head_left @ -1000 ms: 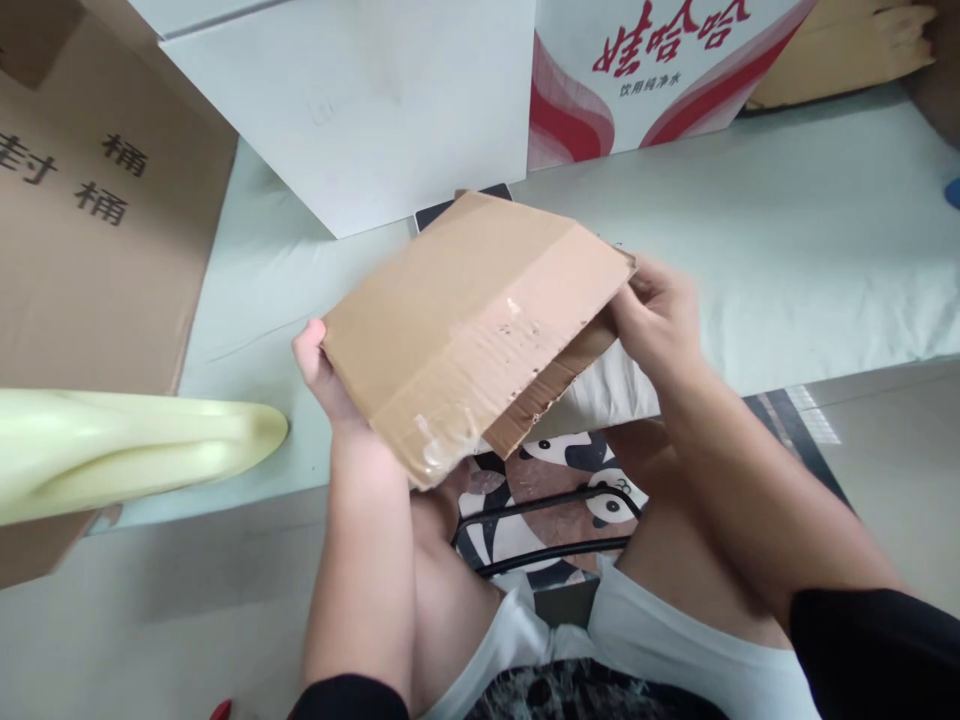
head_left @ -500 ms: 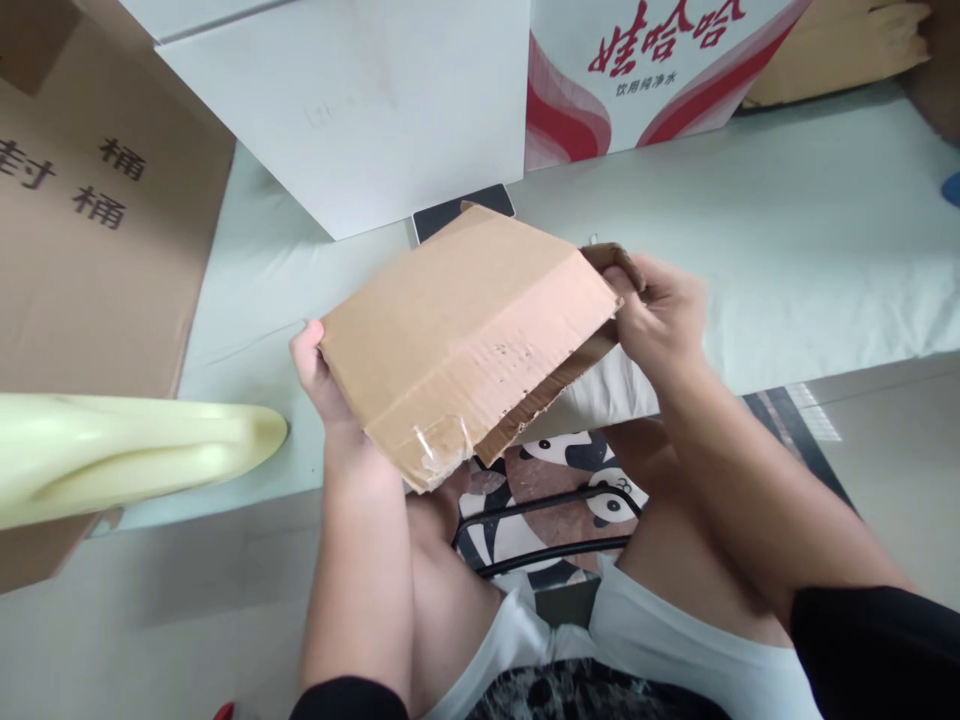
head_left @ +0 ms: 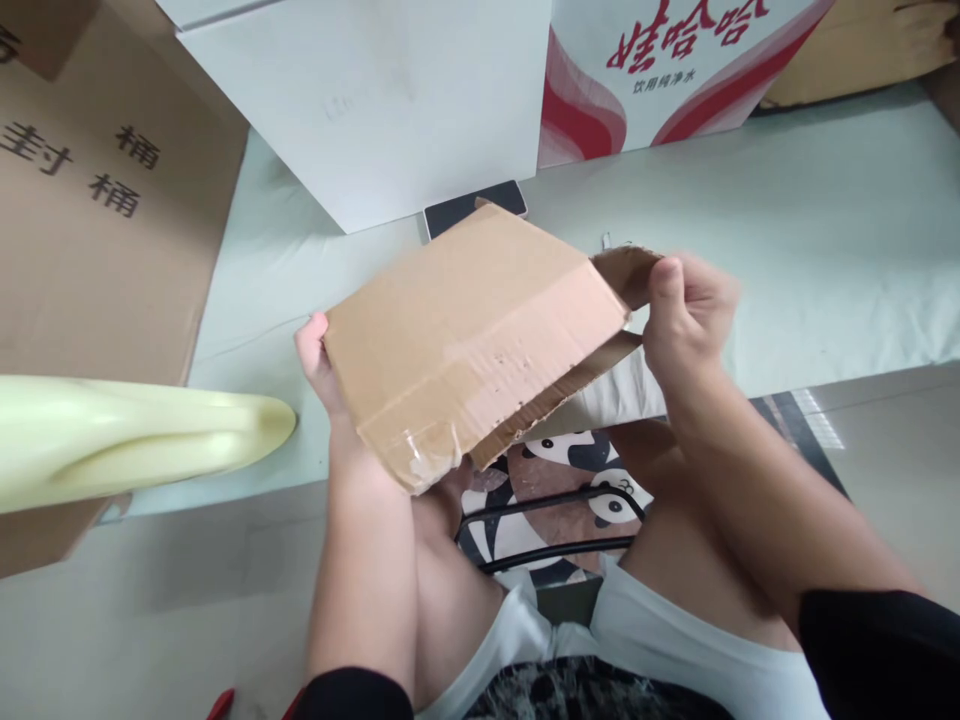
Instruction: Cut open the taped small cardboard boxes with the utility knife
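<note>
A brown cardboard box [head_left: 457, 320] is held tilted above my lap, its torn, open edge facing right and toward me. Clear tape sticks to its near corner. My left hand [head_left: 319, 370] grips the box's left side, with the thumb at the edge and the other fingers hidden beneath. At the right end my right hand [head_left: 690, 310] is closed on a cardboard flap [head_left: 626, 268], pulled outward from the opening. Whatever may be inside the box cannot be seen.
Behind the box stand a white carton [head_left: 390, 100] and a red-and-white printed carton [head_left: 675, 80] on a pale green cloth [head_left: 825, 220]. A dark flat device [head_left: 472, 205] lies before them. To the left are a large cardboard box [head_left: 112, 260] and a pale yellow plastic object [head_left: 150, 440].
My right hand has moved to the right, drawing the flap farther out from the box opening. My left hand keeps its grip. The view has shifted slightly.
</note>
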`<state>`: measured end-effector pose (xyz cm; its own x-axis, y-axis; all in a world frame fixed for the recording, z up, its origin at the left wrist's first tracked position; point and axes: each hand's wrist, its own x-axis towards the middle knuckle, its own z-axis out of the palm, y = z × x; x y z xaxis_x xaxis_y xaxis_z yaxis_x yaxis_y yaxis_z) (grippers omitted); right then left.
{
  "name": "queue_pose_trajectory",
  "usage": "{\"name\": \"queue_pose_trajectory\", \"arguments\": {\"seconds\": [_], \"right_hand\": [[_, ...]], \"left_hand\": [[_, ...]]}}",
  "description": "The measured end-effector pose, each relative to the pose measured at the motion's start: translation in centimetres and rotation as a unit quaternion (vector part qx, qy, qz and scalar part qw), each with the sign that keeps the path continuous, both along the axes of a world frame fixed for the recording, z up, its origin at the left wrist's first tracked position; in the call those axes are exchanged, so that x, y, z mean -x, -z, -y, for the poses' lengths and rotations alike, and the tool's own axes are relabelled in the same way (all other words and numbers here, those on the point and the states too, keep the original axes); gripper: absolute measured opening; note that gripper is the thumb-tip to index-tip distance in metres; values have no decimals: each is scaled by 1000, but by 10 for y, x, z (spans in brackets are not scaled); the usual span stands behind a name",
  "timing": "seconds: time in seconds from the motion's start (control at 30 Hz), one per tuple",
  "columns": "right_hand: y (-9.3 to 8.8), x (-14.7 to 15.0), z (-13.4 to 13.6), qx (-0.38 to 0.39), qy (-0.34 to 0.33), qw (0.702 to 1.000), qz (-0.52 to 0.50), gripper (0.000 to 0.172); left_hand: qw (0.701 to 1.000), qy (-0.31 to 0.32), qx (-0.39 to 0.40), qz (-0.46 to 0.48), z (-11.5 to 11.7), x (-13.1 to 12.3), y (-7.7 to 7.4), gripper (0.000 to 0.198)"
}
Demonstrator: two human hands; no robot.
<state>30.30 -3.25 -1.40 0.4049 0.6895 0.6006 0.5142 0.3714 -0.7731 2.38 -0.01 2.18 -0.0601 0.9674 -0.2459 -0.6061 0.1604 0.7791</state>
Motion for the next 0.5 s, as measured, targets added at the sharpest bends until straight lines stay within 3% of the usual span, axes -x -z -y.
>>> {"name": "queue_pose_trajectory", "arguments": {"seconds": [0.1,0.23,0.5], "right_hand": [[-5,4,-1,4,8,1000,-9,50],[0,4,-4,29,1,999,-33,52],[20,3,-8,51,-56,990,-119,51]], "left_hand": [[999,-36,-1,-1,1,-4,-6,40],[999,-43,4,-17,0,-2,-6,41],[999,26,20,34,-6,9,14,41]]}}
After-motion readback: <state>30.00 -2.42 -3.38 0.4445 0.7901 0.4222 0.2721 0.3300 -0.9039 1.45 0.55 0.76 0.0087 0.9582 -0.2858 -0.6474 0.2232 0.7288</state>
